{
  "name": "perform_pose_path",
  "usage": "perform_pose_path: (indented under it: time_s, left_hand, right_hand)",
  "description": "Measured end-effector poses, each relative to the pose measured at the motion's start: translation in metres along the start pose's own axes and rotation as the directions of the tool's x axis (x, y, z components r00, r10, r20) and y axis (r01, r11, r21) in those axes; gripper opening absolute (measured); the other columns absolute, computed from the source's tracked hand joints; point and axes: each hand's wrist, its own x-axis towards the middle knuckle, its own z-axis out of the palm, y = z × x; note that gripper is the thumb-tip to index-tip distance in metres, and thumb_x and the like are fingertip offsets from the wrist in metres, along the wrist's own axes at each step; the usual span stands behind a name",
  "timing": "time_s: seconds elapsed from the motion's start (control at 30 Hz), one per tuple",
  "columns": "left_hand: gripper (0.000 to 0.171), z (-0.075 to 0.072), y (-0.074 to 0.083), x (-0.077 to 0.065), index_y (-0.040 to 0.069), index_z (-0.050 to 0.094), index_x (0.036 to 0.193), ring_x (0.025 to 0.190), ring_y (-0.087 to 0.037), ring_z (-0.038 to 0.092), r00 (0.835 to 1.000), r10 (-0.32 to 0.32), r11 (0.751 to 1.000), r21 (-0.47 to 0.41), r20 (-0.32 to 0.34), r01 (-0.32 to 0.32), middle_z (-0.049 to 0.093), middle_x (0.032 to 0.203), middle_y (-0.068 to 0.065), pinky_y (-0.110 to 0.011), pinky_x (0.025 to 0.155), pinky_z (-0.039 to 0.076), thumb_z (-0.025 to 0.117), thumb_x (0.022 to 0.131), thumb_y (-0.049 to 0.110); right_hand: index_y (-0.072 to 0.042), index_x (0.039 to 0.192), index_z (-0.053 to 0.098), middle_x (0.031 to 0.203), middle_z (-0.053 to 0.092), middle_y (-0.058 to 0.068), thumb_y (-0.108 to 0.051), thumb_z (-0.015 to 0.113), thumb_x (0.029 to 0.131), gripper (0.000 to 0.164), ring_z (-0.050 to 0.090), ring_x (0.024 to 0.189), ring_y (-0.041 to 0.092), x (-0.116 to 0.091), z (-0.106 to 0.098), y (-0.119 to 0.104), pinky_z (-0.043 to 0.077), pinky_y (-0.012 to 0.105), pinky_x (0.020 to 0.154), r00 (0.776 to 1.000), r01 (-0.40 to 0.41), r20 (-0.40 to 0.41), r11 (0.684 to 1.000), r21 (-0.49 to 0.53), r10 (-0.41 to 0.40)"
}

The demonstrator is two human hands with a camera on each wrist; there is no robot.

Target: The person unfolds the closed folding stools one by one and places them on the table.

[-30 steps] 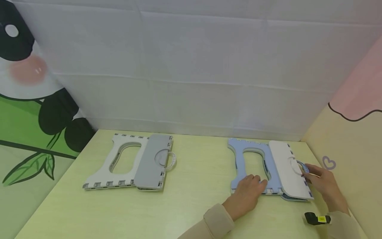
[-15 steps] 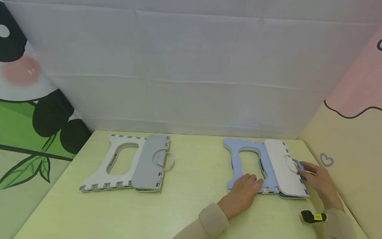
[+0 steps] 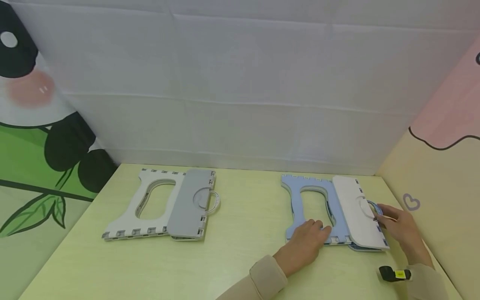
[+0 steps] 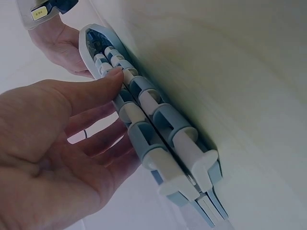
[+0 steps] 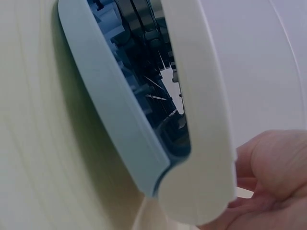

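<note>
A blue-and-white folding step stool point(image 3: 298, 208) lies folded flat on the right of the table, its white top panel point(image 3: 356, 212) toward the right. My left hand point(image 3: 304, 246) grips the near edge of its blue leg panel. In the left wrist view, the thumb point(image 4: 93, 91) presses the hinged edge while the fingers reach over the face. At the far right, my right hand point(image 3: 401, 225) holds the stool's blue carrying handle point(image 3: 374, 206). The right wrist view shows a gap between the white panel point(image 5: 206, 120) and blue panel point(image 5: 105, 96), with the right fingers partly hidden behind the white one.
A second folding stool point(image 3: 161, 204), white and grey, lies folded on the left of the pale table point(image 3: 243, 258). A white cloth point(image 3: 232, 91) stands behind. The patterned right wall point(image 3: 442, 200) is close beside my right hand.
The head view has shifted slightly. Both hands keep their hold on the blue-and-white stool, which stays where it lies; the right hand's fingers have closed in a little at the handle.
</note>
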Motion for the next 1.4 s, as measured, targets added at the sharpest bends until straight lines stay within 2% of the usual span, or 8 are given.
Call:
perform_pose_path:
  time_s: [0.27,0.47,0.7,0.9,1.07,1.2,1.4]
  left_hand:
    - [0.027,-0.003,0.0,-0.001,0.016,0.066,0.113,0.075,-0.009,0.051,1.0,-0.006,1.0,-0.007,0.011,0.006,0.063,0.095,0.002,-0.015,0.06,0.041,0.078,0.09,0.009]
    - [0.029,-0.007,0.002,0.0,0.017,0.067,0.113,0.072,-0.008,0.048,0.999,-0.023,1.0,-0.001,0.049,0.023,0.063,0.093,0.003,-0.015,0.058,0.038,0.08,0.087,0.009]
    - [0.022,-0.006,0.001,-0.004,0.017,0.067,0.106,0.067,-0.008,0.04,0.999,-0.012,1.0,0.022,0.03,0.011,0.061,0.088,0.004,-0.016,0.055,0.033,0.079,0.088,0.01]
    - [0.015,-0.006,-0.002,-0.008,0.017,0.067,0.102,0.065,-0.007,0.039,1.0,0.02,0.999,0.038,0.007,-0.02,0.062,0.087,0.004,-0.015,0.054,0.034,0.076,0.091,0.012]
    - [0.01,-0.006,-0.005,-0.011,0.016,0.069,0.102,0.065,-0.007,0.043,0.998,0.057,0.997,0.05,-0.04,-0.055,0.063,0.086,0.004,-0.014,0.056,0.037,0.074,0.094,0.015]
    - [0.011,-0.004,-0.006,-0.014,0.015,0.07,0.106,0.07,-0.008,0.051,0.994,0.08,0.996,0.049,-0.071,-0.077,0.066,0.091,0.002,-0.014,0.061,0.042,0.072,0.095,0.015]
    - [0.018,-0.003,-0.008,-0.019,0.014,0.071,0.116,0.084,-0.01,0.061,0.995,0.087,0.996,0.037,-0.052,-0.085,0.069,0.102,-0.001,-0.017,0.074,0.051,0.07,0.098,0.017]
  right_hand:
    - [0.019,0.144,0.041,0.138,0.046,0.045,-0.004,0.055,0.104,0.049,0.055,0.078,-0.015,-0.003,0.001,-0.001,0.052,0.01,0.069,1.0,0.015,-0.005,1.0,0.003,-0.015]
    - [0.02,0.143,0.042,0.137,0.049,0.044,-0.006,0.058,0.103,0.05,0.059,0.079,-0.013,-0.003,0.001,-0.001,0.054,0.012,0.07,0.999,0.034,0.002,0.999,0.025,-0.034]
    - [0.019,0.144,0.042,0.138,0.048,0.044,-0.008,0.058,0.104,0.051,0.056,0.081,-0.014,-0.002,0.003,-0.003,0.055,0.014,0.071,1.0,0.018,0.02,0.999,0.026,-0.019]
    - [0.019,0.144,0.041,0.139,0.046,0.045,-0.009,0.058,0.104,0.052,0.054,0.081,-0.015,-0.001,0.005,-0.005,0.056,0.014,0.072,0.999,0.008,0.031,1.0,0.017,-0.008]
    - [0.02,0.142,0.042,0.137,0.047,0.046,-0.009,0.06,0.104,0.052,0.056,0.08,-0.015,-0.004,0.005,-0.007,0.056,0.015,0.072,0.999,0.033,0.033,0.999,0.023,-0.034]
    - [0.02,0.142,0.042,0.134,0.049,0.046,-0.006,0.06,0.103,0.05,0.057,0.08,-0.014,-0.007,0.005,-0.007,0.057,0.015,0.072,0.999,0.045,0.03,0.999,0.021,-0.046]
    - [0.019,0.142,0.043,0.134,0.048,0.046,-0.007,0.06,0.103,0.05,0.061,0.082,-0.009,-0.009,0.006,-0.009,0.058,0.018,0.073,0.998,0.046,0.035,0.999,0.006,-0.046]
